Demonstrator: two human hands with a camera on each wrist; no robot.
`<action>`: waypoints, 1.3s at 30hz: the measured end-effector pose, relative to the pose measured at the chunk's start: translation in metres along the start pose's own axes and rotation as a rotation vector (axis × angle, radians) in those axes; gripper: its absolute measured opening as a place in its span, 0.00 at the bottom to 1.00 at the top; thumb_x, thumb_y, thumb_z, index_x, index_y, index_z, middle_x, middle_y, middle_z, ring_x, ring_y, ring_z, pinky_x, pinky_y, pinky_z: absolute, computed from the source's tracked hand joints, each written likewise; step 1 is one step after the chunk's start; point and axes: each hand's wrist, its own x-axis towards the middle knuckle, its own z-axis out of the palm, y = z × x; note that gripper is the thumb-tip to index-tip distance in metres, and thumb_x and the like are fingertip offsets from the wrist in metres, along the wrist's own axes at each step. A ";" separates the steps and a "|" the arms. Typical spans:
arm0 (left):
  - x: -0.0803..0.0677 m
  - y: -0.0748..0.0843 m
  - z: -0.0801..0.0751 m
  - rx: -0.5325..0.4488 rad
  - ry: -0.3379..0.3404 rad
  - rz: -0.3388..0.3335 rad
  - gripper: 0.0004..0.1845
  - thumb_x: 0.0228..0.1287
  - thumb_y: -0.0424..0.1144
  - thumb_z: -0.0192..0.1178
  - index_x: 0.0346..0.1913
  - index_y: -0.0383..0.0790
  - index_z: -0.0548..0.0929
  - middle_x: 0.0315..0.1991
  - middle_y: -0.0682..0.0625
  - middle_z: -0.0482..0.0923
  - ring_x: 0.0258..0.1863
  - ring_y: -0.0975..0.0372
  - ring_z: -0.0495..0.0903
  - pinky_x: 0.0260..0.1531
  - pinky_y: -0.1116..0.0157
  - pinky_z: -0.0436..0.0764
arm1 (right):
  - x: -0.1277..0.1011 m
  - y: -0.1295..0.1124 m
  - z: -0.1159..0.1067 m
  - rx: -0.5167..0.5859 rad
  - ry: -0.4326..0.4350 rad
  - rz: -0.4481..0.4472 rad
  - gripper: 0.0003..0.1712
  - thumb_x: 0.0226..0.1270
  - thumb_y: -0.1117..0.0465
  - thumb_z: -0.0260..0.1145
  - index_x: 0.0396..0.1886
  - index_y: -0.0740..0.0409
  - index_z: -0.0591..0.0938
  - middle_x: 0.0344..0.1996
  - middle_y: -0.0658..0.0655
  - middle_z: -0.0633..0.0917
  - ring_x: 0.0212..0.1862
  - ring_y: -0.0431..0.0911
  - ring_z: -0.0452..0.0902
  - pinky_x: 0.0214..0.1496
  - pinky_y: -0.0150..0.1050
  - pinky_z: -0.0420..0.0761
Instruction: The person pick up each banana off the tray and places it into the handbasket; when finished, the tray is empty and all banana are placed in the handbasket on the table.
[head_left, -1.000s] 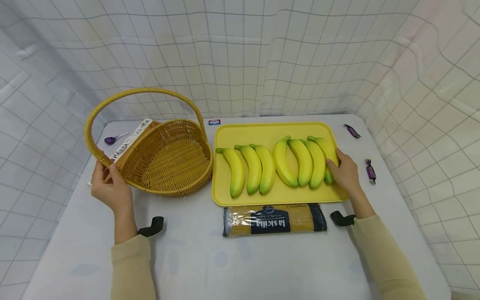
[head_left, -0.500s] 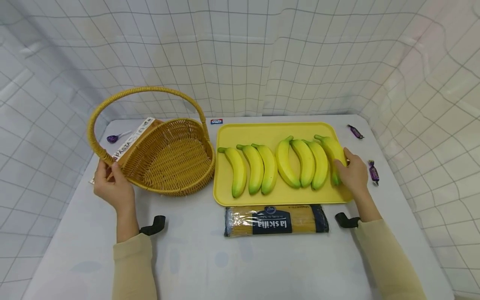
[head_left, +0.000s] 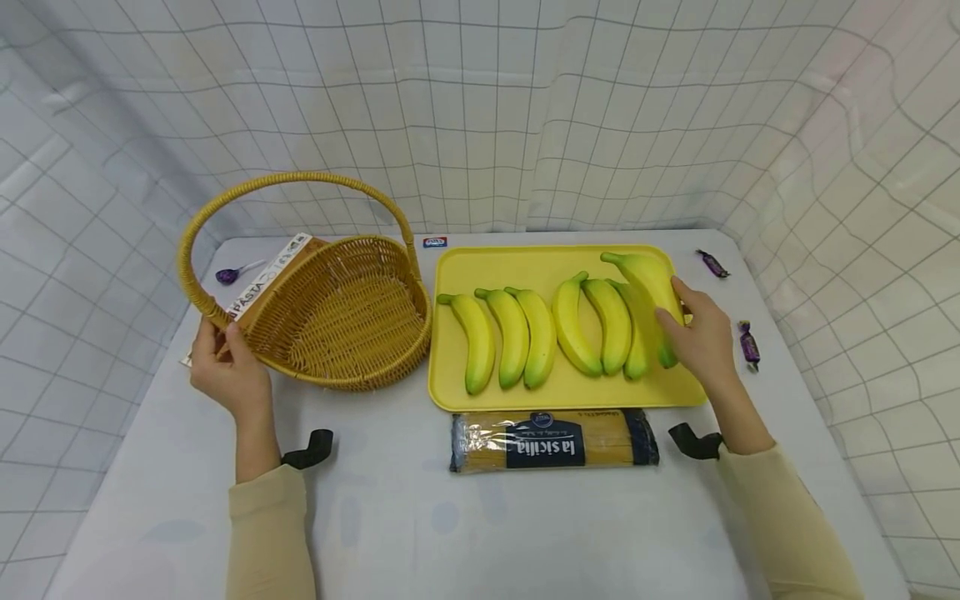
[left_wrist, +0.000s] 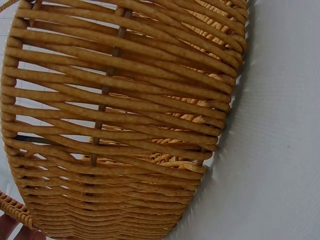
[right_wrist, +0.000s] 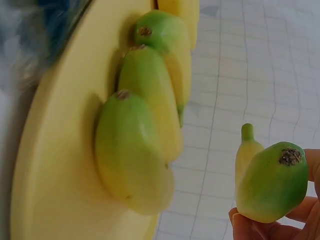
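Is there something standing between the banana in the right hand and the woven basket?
Yes, six bananas lie on the yellow tray between the held banana and the basket. They lie low, so passing above them seems possible; the handle arches over the basket and may narrow the entry.

The basket (head_left: 360, 321) partly hides the PASTA box (head_left: 268, 276) behind it.

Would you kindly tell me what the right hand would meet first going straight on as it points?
Beyond the banana it holds, the right hand would probably pass over the far edge of the yellow tray and meet the gridded curtain first, though height is unclear.
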 end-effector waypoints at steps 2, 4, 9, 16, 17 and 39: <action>0.001 -0.003 0.000 -0.003 -0.002 -0.004 0.17 0.72 0.38 0.54 0.59 0.49 0.82 0.50 0.48 0.83 0.43 0.76 0.75 0.40 0.76 0.73 | 0.001 -0.012 0.004 0.012 -0.005 -0.054 0.32 0.70 0.61 0.61 0.71 0.64 0.67 0.57 0.72 0.78 0.48 0.61 0.75 0.42 0.46 0.75; 0.002 -0.003 0.000 -0.007 -0.004 -0.005 0.17 0.72 0.38 0.54 0.59 0.49 0.82 0.50 0.48 0.83 0.43 0.76 0.76 0.40 0.76 0.73 | 0.004 -0.024 0.009 0.026 -0.011 -0.111 0.31 0.69 0.62 0.61 0.70 0.65 0.68 0.56 0.72 0.79 0.47 0.60 0.76 0.41 0.46 0.76; 0.000 0.000 -0.001 -0.011 0.000 0.001 0.17 0.71 0.36 0.54 0.59 0.46 0.82 0.49 0.46 0.84 0.42 0.73 0.77 0.39 0.76 0.72 | 0.012 -0.056 0.023 0.066 -0.061 -0.220 0.31 0.67 0.63 0.63 0.69 0.65 0.69 0.53 0.71 0.80 0.45 0.59 0.76 0.44 0.53 0.80; -0.001 0.002 -0.001 -0.008 0.002 0.001 0.17 0.71 0.36 0.53 0.59 0.45 0.82 0.49 0.45 0.84 0.42 0.74 0.77 0.37 0.77 0.71 | 0.021 -0.105 0.043 0.112 -0.180 -0.315 0.32 0.67 0.60 0.64 0.70 0.61 0.70 0.58 0.66 0.79 0.47 0.55 0.78 0.42 0.49 0.81; 0.000 0.001 0.000 -0.007 0.002 0.001 0.17 0.71 0.36 0.53 0.58 0.46 0.83 0.49 0.46 0.84 0.41 0.74 0.77 0.37 0.77 0.71 | 0.022 -0.112 0.047 0.125 -0.199 -0.329 0.32 0.67 0.60 0.64 0.70 0.61 0.70 0.59 0.65 0.79 0.47 0.55 0.78 0.42 0.48 0.81; 0.002 -0.008 -0.002 -0.036 0.000 0.060 0.17 0.70 0.40 0.55 0.59 0.51 0.82 0.46 0.46 0.83 0.40 0.78 0.73 0.37 0.77 0.71 | 0.032 -0.235 0.154 0.300 -0.505 -0.435 0.32 0.66 0.55 0.67 0.69 0.51 0.72 0.53 0.54 0.84 0.42 0.43 0.78 0.35 0.30 0.73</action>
